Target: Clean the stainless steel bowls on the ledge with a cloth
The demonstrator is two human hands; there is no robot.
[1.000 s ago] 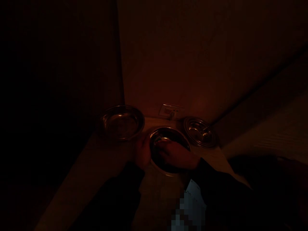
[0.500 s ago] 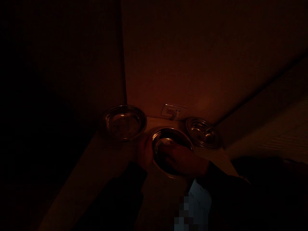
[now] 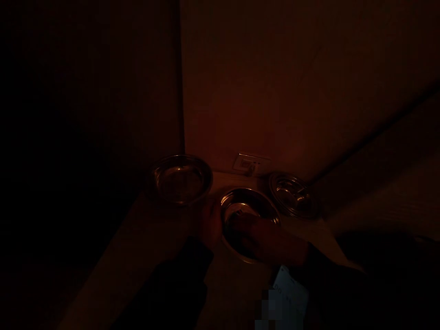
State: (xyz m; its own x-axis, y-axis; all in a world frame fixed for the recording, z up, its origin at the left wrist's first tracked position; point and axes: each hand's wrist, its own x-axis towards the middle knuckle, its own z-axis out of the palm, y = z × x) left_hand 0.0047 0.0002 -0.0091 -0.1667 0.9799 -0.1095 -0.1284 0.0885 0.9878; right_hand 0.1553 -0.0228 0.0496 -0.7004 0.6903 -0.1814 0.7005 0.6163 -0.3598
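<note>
The light is very dim. In the middle of the table stands a round, shiny metal dish [image 3: 263, 198]. My left hand [image 3: 209, 224] is at its left rim, fingers curled against the edge. Over the inside of the dish lies my right hand [image 3: 264, 236], reaching in from the right with its fingers down near the bottom. Those fingers are lost in shadow, and I cannot make out whether anything is in them.
A second metal dish [image 3: 182, 201] sits at the back left of the wooden table [image 3: 137, 256]. Several stacked metal dishes or lids [image 3: 292, 195] lie at the back right. Behind is a wall socket [image 3: 252, 162] with something plugged in. A pale phone-like screen [image 3: 290, 293] shows below my right wrist.
The whole view has shifted slightly, so everything appears a little lower and further right. My right hand has moved a little toward the near right side of the dish. My left hand stays at the rim.
</note>
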